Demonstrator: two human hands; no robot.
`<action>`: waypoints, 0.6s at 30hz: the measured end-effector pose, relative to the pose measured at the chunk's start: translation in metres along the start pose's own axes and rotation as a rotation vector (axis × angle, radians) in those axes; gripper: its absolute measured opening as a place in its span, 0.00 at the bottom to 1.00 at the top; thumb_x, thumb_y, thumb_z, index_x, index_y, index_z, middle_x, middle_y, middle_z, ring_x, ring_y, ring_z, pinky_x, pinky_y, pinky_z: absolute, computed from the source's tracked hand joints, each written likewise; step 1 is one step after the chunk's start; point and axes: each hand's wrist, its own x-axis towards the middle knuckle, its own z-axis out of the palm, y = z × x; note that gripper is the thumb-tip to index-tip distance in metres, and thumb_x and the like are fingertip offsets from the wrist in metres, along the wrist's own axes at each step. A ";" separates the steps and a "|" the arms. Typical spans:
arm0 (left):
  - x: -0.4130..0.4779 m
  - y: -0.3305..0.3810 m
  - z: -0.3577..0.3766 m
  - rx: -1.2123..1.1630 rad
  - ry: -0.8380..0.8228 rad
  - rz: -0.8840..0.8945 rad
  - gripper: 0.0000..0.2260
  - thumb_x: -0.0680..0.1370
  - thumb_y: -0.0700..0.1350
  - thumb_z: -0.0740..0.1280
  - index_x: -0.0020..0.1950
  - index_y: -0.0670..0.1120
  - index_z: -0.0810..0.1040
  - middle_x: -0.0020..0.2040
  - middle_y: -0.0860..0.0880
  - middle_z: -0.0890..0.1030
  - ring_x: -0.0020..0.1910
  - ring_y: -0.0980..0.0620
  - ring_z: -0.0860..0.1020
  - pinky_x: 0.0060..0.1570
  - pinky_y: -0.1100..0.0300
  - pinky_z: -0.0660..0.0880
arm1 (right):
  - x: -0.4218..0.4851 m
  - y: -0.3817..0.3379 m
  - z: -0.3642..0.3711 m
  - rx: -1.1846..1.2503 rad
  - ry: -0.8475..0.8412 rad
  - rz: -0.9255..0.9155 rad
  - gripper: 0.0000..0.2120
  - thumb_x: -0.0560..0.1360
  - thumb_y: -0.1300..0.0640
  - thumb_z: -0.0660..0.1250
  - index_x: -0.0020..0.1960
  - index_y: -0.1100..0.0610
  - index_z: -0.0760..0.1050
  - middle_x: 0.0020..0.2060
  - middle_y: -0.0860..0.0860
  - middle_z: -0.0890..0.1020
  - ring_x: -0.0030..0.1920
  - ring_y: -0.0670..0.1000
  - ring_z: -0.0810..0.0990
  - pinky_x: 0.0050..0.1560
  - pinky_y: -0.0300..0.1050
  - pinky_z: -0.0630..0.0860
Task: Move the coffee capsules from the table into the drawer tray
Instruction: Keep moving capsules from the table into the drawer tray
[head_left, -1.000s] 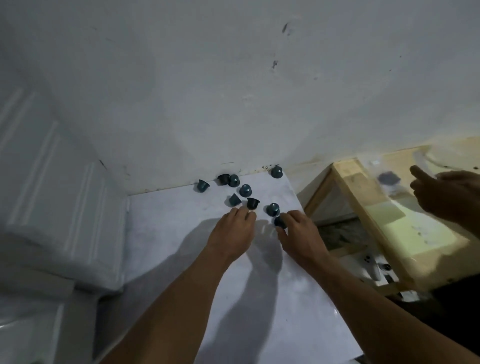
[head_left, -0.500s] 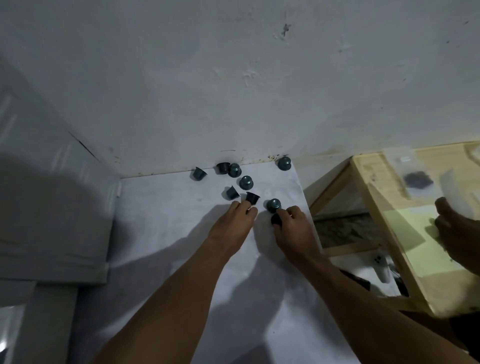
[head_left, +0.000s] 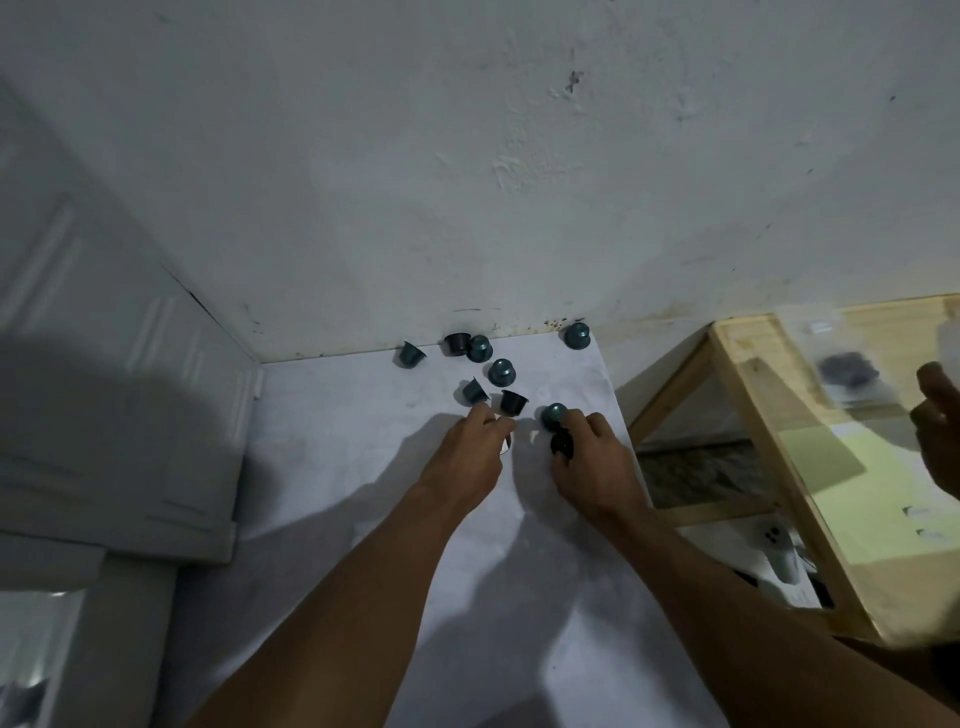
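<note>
Several teal and dark coffee capsules lie on the white table (head_left: 363, 467) near the wall, among them a teal one (head_left: 502, 372) and a dark one (head_left: 513, 402). My left hand (head_left: 467, 457) is curled just in front of that dark capsule, fingertips pinched; a pale foil edge of a capsule (head_left: 506, 444) shows under its palm. My right hand (head_left: 597, 467) holds a dark capsule (head_left: 562, 444) against the palm, and its fingertips touch a teal capsule (head_left: 554, 414). No drawer tray is in view.
A wooden side table (head_left: 753, 405) with a clear top stands right of the white table, with another person's hand (head_left: 935, 415) over it. A white device (head_left: 776, 545) lies on its lower shelf. A white panelled cabinet (head_left: 130, 415) borders the left.
Both my hands have crept forward towards the capsules; my right fingertips now touch the teal one. The other person's hand has drifted to the right.
</note>
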 end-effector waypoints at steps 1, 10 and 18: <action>-0.003 0.003 -0.004 -0.021 0.019 -0.010 0.17 0.75 0.33 0.63 0.62 0.45 0.75 0.58 0.45 0.72 0.54 0.43 0.76 0.53 0.55 0.72 | -0.002 -0.003 -0.004 0.000 -0.002 -0.017 0.19 0.75 0.59 0.62 0.66 0.54 0.69 0.54 0.57 0.74 0.49 0.61 0.77 0.47 0.50 0.75; -0.038 0.026 -0.041 -0.118 0.251 -0.008 0.17 0.76 0.47 0.68 0.64 0.47 0.75 0.58 0.47 0.75 0.56 0.50 0.76 0.54 0.62 0.69 | -0.023 -0.035 -0.032 0.137 0.132 -0.113 0.09 0.74 0.58 0.66 0.49 0.54 0.66 0.47 0.53 0.72 0.41 0.53 0.73 0.40 0.45 0.73; -0.079 0.014 -0.079 -0.301 0.392 -0.061 0.17 0.71 0.45 0.74 0.58 0.48 0.78 0.53 0.49 0.80 0.51 0.51 0.78 0.53 0.58 0.74 | -0.053 -0.067 -0.046 0.196 0.251 -0.217 0.09 0.70 0.59 0.69 0.46 0.56 0.69 0.42 0.50 0.76 0.39 0.50 0.73 0.40 0.43 0.73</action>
